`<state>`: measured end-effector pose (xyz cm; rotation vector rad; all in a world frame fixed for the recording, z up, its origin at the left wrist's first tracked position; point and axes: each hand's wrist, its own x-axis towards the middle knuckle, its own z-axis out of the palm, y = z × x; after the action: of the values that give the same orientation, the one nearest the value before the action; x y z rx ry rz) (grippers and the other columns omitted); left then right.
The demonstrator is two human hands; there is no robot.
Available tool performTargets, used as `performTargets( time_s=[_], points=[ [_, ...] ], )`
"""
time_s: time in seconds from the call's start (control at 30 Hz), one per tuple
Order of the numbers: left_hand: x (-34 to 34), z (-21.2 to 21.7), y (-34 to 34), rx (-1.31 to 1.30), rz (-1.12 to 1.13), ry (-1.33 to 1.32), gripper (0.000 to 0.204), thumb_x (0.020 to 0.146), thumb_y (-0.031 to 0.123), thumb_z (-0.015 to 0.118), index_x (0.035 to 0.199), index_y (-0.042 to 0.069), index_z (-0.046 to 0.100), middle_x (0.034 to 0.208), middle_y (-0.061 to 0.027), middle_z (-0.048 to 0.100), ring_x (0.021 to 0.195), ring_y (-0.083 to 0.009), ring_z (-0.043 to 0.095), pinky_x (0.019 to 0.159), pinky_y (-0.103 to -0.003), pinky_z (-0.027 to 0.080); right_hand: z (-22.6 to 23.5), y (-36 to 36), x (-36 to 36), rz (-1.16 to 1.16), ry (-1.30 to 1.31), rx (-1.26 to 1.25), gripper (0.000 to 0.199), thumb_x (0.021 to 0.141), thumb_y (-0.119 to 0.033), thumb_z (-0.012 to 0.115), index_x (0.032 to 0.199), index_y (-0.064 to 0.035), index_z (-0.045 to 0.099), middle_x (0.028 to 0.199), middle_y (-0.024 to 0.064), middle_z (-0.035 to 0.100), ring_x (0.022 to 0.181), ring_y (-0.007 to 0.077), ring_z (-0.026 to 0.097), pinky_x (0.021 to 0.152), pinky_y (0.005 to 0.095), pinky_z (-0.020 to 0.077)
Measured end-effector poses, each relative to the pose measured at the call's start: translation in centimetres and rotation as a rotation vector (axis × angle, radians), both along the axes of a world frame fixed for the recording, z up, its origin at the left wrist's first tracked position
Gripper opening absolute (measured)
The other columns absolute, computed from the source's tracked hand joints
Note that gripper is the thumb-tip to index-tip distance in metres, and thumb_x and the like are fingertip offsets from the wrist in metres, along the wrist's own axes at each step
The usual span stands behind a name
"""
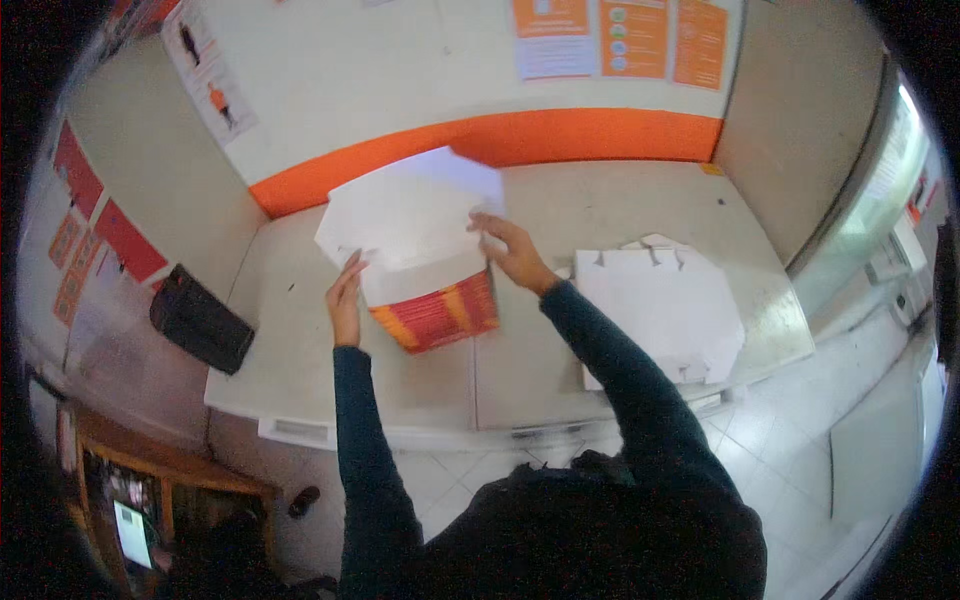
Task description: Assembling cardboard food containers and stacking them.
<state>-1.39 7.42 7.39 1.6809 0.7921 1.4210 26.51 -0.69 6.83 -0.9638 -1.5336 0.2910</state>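
Observation:
Between my hands is a partly folded cardboard box [400, 225], white inside, with a red and orange printed front panel [440, 312]. Its wide white flap stands up and leans toward the back of the table. My left hand [345, 300] grips the box's left side near the fold, thumb and fingers at the edge. On the other side, my right hand [512, 252] pinches the flap's right edge. The underside of the box is hidden. To the right of it lies a stack of flat white cardboard blanks [660, 310] with slots and notched edges.
A pale table [540, 360] stands against a wall with an orange strip [600, 135]. A black case-like object [200, 320] sits at the left edge. Side panels flank the table. At lower left is a wooden shelf [180, 465] with a lit screen [132, 533] near it.

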Motion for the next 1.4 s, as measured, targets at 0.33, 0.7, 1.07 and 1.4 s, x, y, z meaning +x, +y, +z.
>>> performTargets(
  time_s=[0.33,0.7,1.07,1.4],
  points=[
    [17.4,-8.3,-20.2,0.574,-0.493,0.673,0.051,0.075,0.036,0.063,0.116,0.006,0.051,0.12,-0.0127,0.05,0.115,-0.0329,0.042,0.099,-0.043,0.031,-6.2,-26.4,11.4,-0.302,-1.139,-0.807,0.069,0.063,-0.036,0.074,0.12,-0.0061,0.048,0.127,0.0194,0.043,0.12,0.0317,0.04,0.093,0.0387,0.0403],
    [21.5,-7.7,-19.4,-0.057,-0.74,0.926,0.031,0.078,0.025,0.063,0.096,0.0,0.063,0.085,-0.0083,0.064,0.079,-0.0157,0.061,0.071,-0.031,0.048,-8.5,-27.4,19.5,0.157,-0.114,-0.866,0.02,0.081,-0.018,0.062,0.097,-0.006,0.063,0.098,0.0116,0.064,0.092,0.0219,0.06,0.084,0.0308,0.0468],
    [29.4,-3.2,-24.1,0.171,-0.001,0.229,0.014,0.067,0.006,0.072,0.08,0.005,0.067,0.073,-0.0066,0.061,0.067,-0.017,0.057,0.059,-0.026,0.045,-4.1,-23.9,19.4,-0.353,0.22,-0.446,0.013,0.087,-0.015,0.057,0.087,-0.0039,0.049,0.064,0.0054,0.054,0.053,0.0085,0.047,0.046,0.0251,0.038],
    [27.3,0.8,-26.9,0.171,-0.031,0.05,0.01,0.066,0.001,0.07,0.075,0.003,0.066,0.074,-0.0081,0.063,0.068,-0.0205,0.058,0.06,-0.027,0.045,6.2,-25.2,14.6,-0.284,-0.348,-0.015,0.007,0.08,-0.004,0.056,0.085,-0.0049,0.051,0.066,0.0121,0.058,0.059,0.0298,0.058,0.052,0.0362,0.0439]
  ],
)
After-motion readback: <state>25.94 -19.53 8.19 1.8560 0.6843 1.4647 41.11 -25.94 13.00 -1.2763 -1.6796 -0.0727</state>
